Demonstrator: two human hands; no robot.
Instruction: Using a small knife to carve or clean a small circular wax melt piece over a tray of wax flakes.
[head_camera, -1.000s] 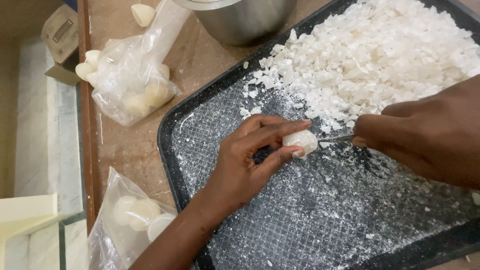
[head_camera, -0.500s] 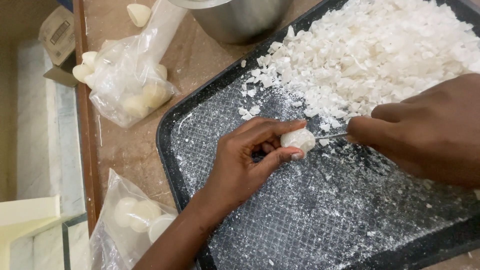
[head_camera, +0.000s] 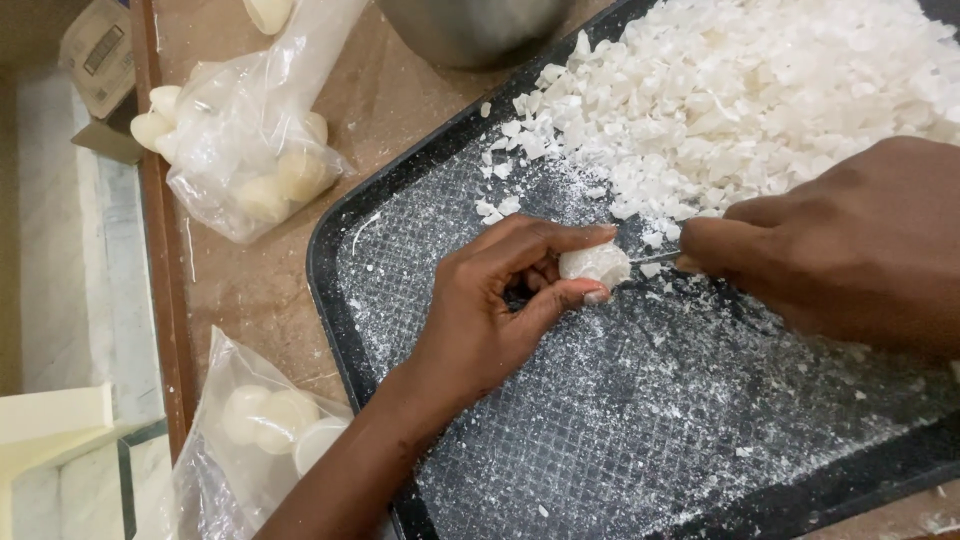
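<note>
Little has changed since a moment ago: the left hand (head_camera: 490, 310) still pinches one white lump (head_camera: 594, 265) over the dark tray (head_camera: 330, 290), grip closed on it between thumb and forefinger. One right hand (head_camera: 840, 240) stays fisted around a thin blade (head_camera: 655, 257) touching the lump. Two clear bags (head_camera: 250, 150) of white balls lie on the counter (head_camera: 260, 290), beside one heap of white chips (head_camera: 760, 90).

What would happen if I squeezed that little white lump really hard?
The white lump would probably crumble: the pile of white chips and powder dusts the black tray. It looks light, since the left hand pinches it with fingertips.
</note>
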